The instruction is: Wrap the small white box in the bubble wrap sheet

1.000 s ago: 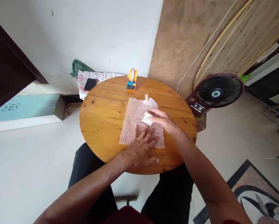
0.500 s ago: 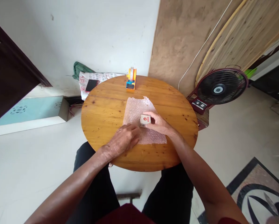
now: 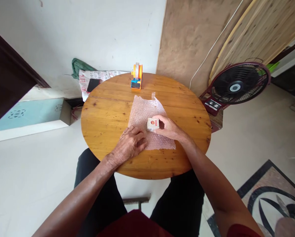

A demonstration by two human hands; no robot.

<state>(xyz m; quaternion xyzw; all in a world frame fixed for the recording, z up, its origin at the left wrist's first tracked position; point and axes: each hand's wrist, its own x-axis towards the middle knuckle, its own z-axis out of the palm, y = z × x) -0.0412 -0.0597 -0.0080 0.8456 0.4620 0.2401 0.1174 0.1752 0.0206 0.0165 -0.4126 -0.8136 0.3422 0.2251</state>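
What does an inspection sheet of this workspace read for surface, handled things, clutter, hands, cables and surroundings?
Surface: round wooden table, seam across its far part.
Handled things: small printed box above or on bubble wrap; clear strip at the wrap's far edge.
Clutter: tape dispenser near far edge; dark flat object on printed sack.
Hands: right hand holds box; left hand at wrap's left edge, fingers curled.
Cables: white cord against wooden board; none seen on table.
Surroundings: fan beyond table's right.

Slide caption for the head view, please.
Right hand holds a small box over bubble wrap, left hand at its near-left edge, on a round wooden table.
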